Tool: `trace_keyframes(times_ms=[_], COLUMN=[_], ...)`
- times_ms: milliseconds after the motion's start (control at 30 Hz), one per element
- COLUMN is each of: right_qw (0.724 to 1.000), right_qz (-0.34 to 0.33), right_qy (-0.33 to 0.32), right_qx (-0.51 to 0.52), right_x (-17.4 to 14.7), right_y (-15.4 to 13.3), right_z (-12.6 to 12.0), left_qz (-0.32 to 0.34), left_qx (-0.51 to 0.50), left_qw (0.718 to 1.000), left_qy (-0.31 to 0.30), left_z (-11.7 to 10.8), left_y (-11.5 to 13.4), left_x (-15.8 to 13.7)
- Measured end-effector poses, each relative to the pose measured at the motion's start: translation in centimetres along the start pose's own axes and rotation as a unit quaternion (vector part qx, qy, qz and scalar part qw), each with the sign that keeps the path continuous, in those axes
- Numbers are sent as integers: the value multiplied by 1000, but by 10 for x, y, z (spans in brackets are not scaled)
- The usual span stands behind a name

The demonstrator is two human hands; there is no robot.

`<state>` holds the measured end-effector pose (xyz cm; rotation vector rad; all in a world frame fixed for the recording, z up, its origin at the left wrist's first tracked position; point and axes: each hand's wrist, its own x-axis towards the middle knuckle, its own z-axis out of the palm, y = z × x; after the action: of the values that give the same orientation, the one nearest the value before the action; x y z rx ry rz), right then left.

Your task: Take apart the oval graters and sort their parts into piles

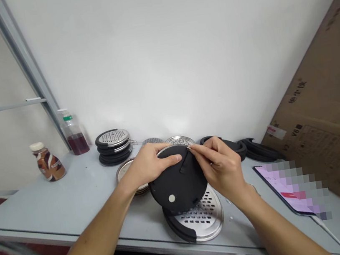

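A round black disc (pixel 178 185) with a pale round spot and a thin slot is held up tilted over the table. My left hand (pixel 152 161) grips its upper left edge, thumb lying on the black face. My right hand (pixel 220 160) pinches a small shiny bit at the disc's top right edge; it is too small to name. Below the disc lies a perforated metal grater plate (pixel 209 215) with a black rim section, partly covered by the disc. Behind my left hand sits a stack of metal-rimmed discs (pixel 122 170).
Several perforated discs are stacked (pixel 114 146) at the back left. A brown drink bottle (pixel 48 161) and a clear bottle of dark red liquid (pixel 75 134) stand left. Black rings (pixel 260 150), a phone (pixel 286 191) with a white cable and a cardboard box (pixel 324 122) are right.
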<state>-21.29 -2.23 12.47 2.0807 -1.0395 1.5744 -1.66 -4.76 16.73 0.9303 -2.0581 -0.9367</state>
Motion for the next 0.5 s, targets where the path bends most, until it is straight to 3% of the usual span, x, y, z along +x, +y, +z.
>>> trace_keyframes(times_ms=[133, 300, 500], right_qw=[996, 991, 983], right_qz=[-21, -33, -35], right_qy=[70, 106, 143], right_qx=[-53, -79, -112], right_x=[-1, -3, -5], right_y=[0, 4, 4], right_z=[-3, -8, -10], left_qz=[60, 65, 79], left_qx=[141, 161, 321], left_qw=[983, 984, 936], left_qy=[102, 48, 118], left_z=[6, 6, 19], left_y=[24, 37, 54], left_x=[-5, -2, -3])
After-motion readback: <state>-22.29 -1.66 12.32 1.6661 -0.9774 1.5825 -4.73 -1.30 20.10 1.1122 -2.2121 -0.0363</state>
